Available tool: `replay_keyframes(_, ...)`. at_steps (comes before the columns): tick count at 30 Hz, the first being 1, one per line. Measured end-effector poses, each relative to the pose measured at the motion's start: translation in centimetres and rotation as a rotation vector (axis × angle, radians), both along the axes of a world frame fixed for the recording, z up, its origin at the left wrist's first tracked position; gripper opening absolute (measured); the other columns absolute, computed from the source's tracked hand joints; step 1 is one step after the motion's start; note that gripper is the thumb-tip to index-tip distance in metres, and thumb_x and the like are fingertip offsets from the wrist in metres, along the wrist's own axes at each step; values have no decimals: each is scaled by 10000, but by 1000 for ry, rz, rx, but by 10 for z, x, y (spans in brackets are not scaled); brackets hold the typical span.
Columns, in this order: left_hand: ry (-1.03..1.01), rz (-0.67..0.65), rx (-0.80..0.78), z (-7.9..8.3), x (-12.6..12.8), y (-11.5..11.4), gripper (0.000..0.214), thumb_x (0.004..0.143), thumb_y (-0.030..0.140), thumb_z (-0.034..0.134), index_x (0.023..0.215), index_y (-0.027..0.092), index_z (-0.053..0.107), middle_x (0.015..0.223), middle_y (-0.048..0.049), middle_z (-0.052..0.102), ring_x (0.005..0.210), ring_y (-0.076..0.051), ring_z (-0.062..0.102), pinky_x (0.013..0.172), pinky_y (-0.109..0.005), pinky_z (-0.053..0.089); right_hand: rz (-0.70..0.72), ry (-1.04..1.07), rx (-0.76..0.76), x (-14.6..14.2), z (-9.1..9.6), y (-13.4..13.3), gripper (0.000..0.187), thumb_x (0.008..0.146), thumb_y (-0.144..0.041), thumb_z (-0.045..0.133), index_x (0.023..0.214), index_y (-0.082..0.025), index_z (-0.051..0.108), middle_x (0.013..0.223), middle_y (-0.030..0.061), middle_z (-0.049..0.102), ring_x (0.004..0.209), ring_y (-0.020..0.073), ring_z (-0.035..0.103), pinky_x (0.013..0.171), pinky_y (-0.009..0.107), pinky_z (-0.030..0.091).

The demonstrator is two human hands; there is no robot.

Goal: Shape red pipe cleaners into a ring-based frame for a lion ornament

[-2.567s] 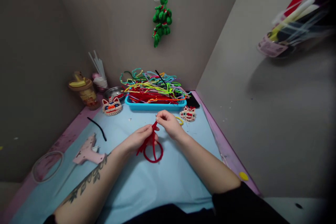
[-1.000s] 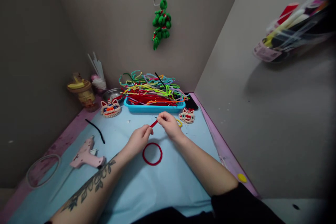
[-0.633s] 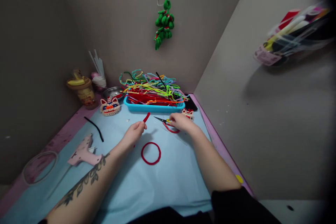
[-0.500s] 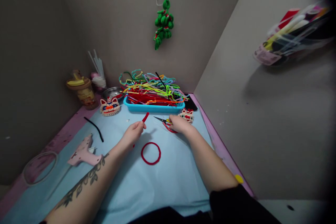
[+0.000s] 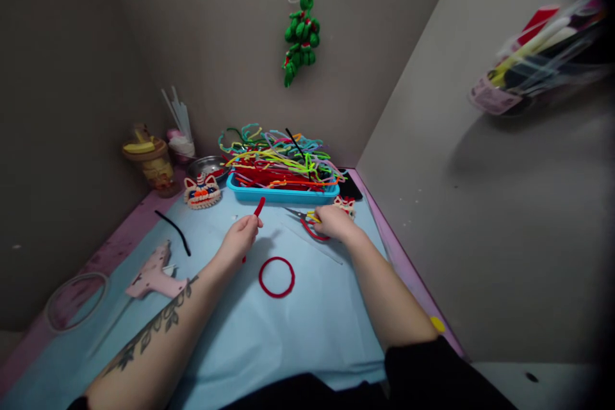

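Closed fingers of my left hand [image 5: 242, 233] hold a short piece of red pipe cleaner [image 5: 260, 206], its upper end sticking out above them. A bit of red also shows below the palm. To the right, my right hand [image 5: 332, 221] grips a pair of scissors [image 5: 314, 227] with red and yellow handles, the dark blades pointing left. The handles are partly hidden by the fingers. A red pipe-cleaner ring [image 5: 277, 277] lies flat on the blue cloth between my forearms, touched by neither hand.
A blue tray [image 5: 283, 194] heaped with coloured pipe cleaners stands at the back. Lion-head pieces [image 5: 202, 192] lie beside it. On the left are a pink glue gun [image 5: 154, 273] and a black pipe cleaner [image 5: 173, 230]. A pen holder [image 5: 497, 95] hangs on the right wall.
My left hand has moved slightly left and away from me with the red pipe cleaner. My right hand and the scissors have shifted a little to the right.
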State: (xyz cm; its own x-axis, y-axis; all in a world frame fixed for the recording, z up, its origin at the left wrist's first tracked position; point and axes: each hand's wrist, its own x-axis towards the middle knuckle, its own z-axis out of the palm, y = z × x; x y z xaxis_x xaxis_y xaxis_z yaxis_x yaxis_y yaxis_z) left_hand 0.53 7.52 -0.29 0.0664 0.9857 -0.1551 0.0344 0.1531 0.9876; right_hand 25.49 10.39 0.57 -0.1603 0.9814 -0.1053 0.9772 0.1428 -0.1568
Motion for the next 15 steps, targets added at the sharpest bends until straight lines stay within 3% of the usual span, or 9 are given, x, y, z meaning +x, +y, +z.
replay_keyframes(4, -90, -5, -30, -1, 0, 1, 309, 775, 496, 497, 754, 188, 500, 482, 101, 262, 384, -64, 209, 388, -198, 140, 1, 574, 91, 2, 9, 0, 142, 701, -288, 593, 766, -181, 526, 686, -7, 602, 621, 128, 539, 556, 222, 378)
replay_keyframes(7, -112, -8, -39, -3, 0, 2, 314, 768, 501, 510, 759, 188, 492, 486, 104, 260, 386, -60, 205, 389, -197, 134, -84, 984, 49, 3, 13, 2, 250, 697, -369, 632, 763, -194, 466, 626, -46, 538, 566, 106, 523, 523, 212, 409)
replay_keyframes(10, -117, -24, -38, -4, 0, 1, 320, 764, 507, 514, 761, 188, 489, 486, 105, 255, 386, -60, 204, 391, -199, 132, -160, 1050, -80, 7, 8, 3, 314, 693, -424, 670, 737, -196, 459, 590, -42, 534, 530, 106, 539, 479, 206, 413)
replay_keyframes(15, -107, -41, -31, -5, 2, 0, 329, 768, 518, 503, 765, 188, 491, 489, 103, 262, 385, -63, 211, 393, -204, 135, -113, 921, -452, 5, -18, 5, 235, 769, -380, 618, 768, -190, 479, 696, 28, 648, 609, 129, 627, 496, 199, 435)
